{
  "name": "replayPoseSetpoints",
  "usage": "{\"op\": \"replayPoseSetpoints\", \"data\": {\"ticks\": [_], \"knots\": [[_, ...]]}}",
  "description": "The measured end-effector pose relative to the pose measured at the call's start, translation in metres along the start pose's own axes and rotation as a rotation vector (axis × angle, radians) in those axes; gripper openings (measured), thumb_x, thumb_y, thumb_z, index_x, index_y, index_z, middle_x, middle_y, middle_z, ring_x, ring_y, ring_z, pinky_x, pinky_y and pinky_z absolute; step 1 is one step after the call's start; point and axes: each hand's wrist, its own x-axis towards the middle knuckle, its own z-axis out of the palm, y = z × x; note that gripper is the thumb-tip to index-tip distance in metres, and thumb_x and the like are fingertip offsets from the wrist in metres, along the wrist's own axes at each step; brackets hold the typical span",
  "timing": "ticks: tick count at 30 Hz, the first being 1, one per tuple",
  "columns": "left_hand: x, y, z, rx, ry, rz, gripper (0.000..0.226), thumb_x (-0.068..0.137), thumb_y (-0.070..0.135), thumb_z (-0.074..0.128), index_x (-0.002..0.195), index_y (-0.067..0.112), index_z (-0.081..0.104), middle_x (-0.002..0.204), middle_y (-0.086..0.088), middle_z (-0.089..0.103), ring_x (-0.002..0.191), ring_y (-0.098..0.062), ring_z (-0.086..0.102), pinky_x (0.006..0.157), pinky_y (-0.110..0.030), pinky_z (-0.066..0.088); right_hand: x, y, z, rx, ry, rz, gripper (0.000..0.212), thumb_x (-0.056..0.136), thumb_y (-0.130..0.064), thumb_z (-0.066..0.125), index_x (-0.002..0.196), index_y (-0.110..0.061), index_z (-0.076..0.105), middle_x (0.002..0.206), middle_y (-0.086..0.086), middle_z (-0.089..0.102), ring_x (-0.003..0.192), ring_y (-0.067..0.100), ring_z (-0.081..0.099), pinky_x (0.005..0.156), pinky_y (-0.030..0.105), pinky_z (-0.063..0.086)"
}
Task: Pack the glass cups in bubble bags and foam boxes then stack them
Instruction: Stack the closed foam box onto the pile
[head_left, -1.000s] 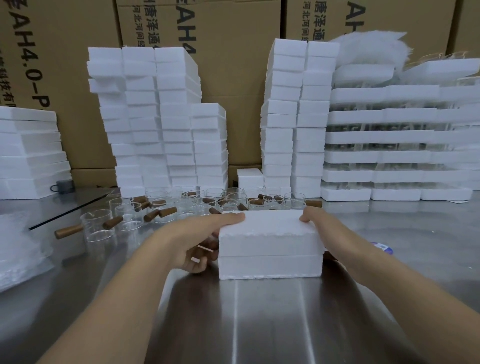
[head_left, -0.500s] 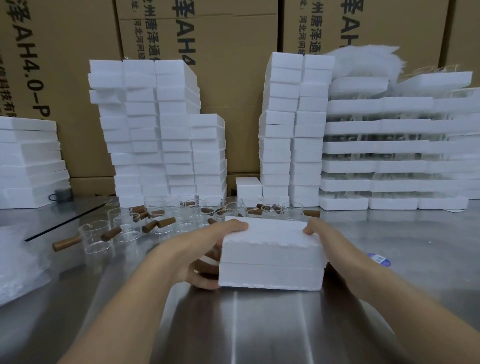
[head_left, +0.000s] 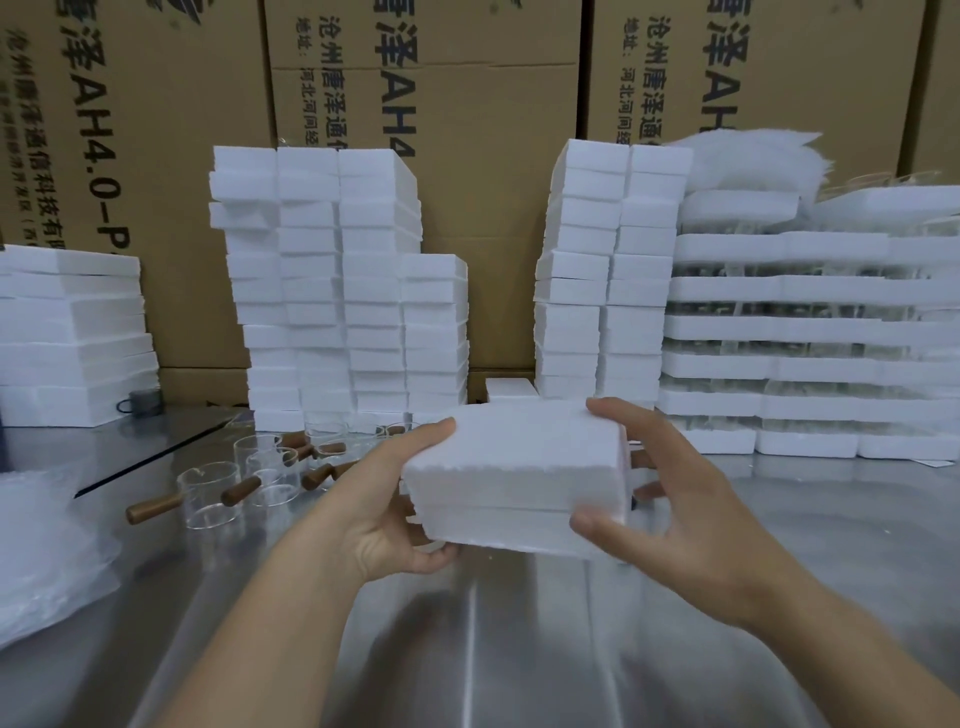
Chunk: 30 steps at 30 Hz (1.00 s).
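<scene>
Overhead and behind, tall cardboard cartons (head_left: 426, 171) fill the back wall, printed in dark blue with Chinese characters and the Latin run "AH4", and on the far-left carton "AH4.0-P"; smaller address lines beside them are too fine to read fully. Below, both hands hold one closed white foam box (head_left: 519, 483) clear of the steel table (head_left: 493, 649). The left hand (head_left: 395, 514) grasps its left end, thumb on top and fingers beneath; the right hand (head_left: 670, 514) grasps its right end, thumb on the near face. Stacks of foam boxes (head_left: 337, 291) stand behind, and glass cups (head_left: 260, 467) with brown wooden handles lie on the table to the left, near bubble bags (head_left: 41, 545).
</scene>
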Motion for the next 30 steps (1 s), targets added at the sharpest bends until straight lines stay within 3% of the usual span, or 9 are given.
{"op": "replayPoseSetpoints", "data": {"ticks": [3, 6, 9, 14, 19, 24, 27, 30], "knots": [[0.0, 0.0, 0.009, -0.074, 0.024, 0.085, 0.074, 0.056, 0.037, 0.099, 0.122, 0.02, 0.071, 0.111, -0.016, 0.067, 0.098, -0.037, 0.066, 0.072, -0.05, 0.062, 0.002, -0.005, 0.006, 0.015, 0.08, -0.025, 0.091, 0.07, -0.067, 0.082, 0.149, -0.055, 0.038, 0.139, -0.027, 0.05, 0.125, 0.002, 0.053, 0.09, 0.032, 0.058], [0.0, -0.001, 0.02, -0.227, -0.012, 0.121, 0.079, 0.061, 0.036, 0.097, 0.133, 0.018, 0.067, 0.124, -0.02, 0.064, 0.104, -0.041, 0.073, 0.074, -0.049, 0.063, 0.003, -0.008, 0.012, 0.024, 0.219, -0.077, 0.089, 0.066, -0.06, 0.085, 0.144, -0.054, 0.043, 0.136, -0.028, 0.05, 0.125, 0.003, 0.054, 0.085, 0.018, 0.056], [-0.005, -0.012, 0.039, -0.29, -0.154, 0.066, 0.08, 0.067, 0.032, 0.1, 0.136, 0.015, 0.064, 0.13, -0.027, 0.068, 0.104, -0.049, 0.076, 0.086, -0.06, 0.063, 0.003, -0.011, 0.016, 0.015, 0.338, -0.087, 0.086, 0.066, -0.06, 0.084, 0.142, -0.054, 0.044, 0.135, -0.026, 0.049, 0.125, -0.003, 0.053, 0.083, 0.006, 0.052], [-0.007, -0.034, 0.066, -0.272, -0.195, 0.066, 0.067, 0.073, 0.034, 0.097, 0.129, 0.016, 0.064, 0.105, -0.019, 0.081, 0.101, -0.041, 0.08, 0.077, -0.053, 0.067, 0.001, -0.012, 0.019, -0.123, 0.39, -0.063, 0.086, 0.067, -0.064, 0.078, 0.144, -0.049, 0.041, 0.13, -0.018, 0.044, 0.118, -0.011, 0.047, 0.074, 0.015, 0.049], [-0.013, -0.036, 0.073, -0.232, -0.269, 0.057, 0.068, 0.074, 0.031, 0.097, 0.133, 0.013, 0.067, 0.117, -0.024, 0.078, 0.106, -0.042, 0.078, 0.076, -0.047, 0.067, 0.004, -0.015, 0.027, -0.124, 0.432, -0.033, 0.085, 0.067, -0.066, 0.075, 0.142, -0.051, 0.039, 0.131, -0.014, 0.04, 0.118, -0.005, 0.046, 0.065, 0.02, 0.05], [-0.011, -0.036, 0.071, -0.135, -0.146, 0.192, 0.051, 0.083, 0.04, 0.084, 0.127, 0.014, 0.073, 0.103, -0.013, 0.082, 0.09, -0.028, 0.081, 0.076, -0.04, 0.067, 0.003, -0.015, 0.025, -0.089, 0.27, -0.022, 0.091, 0.065, -0.074, 0.078, 0.144, -0.059, 0.035, 0.135, -0.018, 0.039, 0.113, 0.006, 0.056, 0.068, 0.034, 0.062], [-0.008, -0.026, 0.06, -0.133, -0.036, 0.247, 0.053, 0.076, 0.046, 0.083, 0.119, 0.016, 0.077, 0.089, -0.007, 0.081, 0.082, -0.025, 0.08, 0.075, -0.04, 0.064, 0.003, -0.023, 0.026, -0.162, 0.135, -0.068, 0.092, 0.074, -0.077, 0.071, 0.153, -0.057, 0.029, 0.146, -0.022, 0.035, 0.115, 0.005, 0.057, 0.07, 0.026, 0.061], [-0.007, -0.01, 0.051, -0.133, 0.055, 0.291, 0.046, 0.083, 0.05, 0.077, 0.118, 0.019, 0.076, 0.089, -0.005, 0.079, 0.072, -0.019, 0.075, 0.067, -0.035, 0.056, 0.007, -0.028, 0.023, -0.163, 0.123, -0.062, 0.083, 0.085, -0.061, 0.07, 0.156, -0.055, 0.027, 0.151, -0.025, 0.035, 0.117, -0.002, 0.057, 0.068, 0.018, 0.057]]}}
